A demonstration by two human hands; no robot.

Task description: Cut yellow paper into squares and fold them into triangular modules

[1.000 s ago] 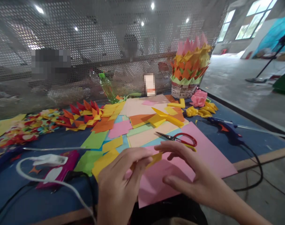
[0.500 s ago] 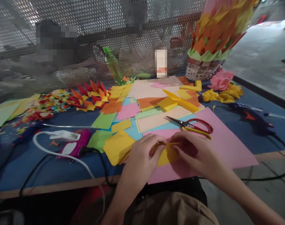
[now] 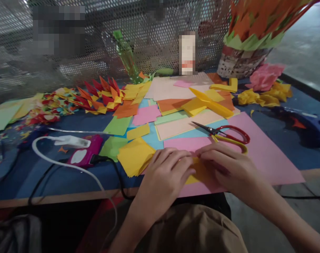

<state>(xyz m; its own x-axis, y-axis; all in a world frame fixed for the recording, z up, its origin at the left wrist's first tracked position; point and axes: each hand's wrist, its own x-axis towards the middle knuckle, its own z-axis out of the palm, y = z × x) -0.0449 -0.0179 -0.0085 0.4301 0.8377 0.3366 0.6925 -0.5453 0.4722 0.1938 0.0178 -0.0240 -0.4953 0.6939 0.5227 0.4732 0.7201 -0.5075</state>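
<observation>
Around us: a stack of yellow squares lies just left of our left hand; red-handled scissors lie just beyond our right hand on a pink sheet.
Further back: loose coloured sheets, folded red and orange points, a green bottle against the mesh screen, and a basket of paper at the far right.
Left side: a magenta device with a white cable on the blue worktop.
In the way: our fingers cover most of the yellow paper.
Yellow paper: flat on the pink sheet, at the near worktop edge, between our hands.
Left hand: palm down, fingers curled, pressing the paper's left part.
Right hand: palm down, fingertips pressing its right part; neither hand lifts it.
</observation>
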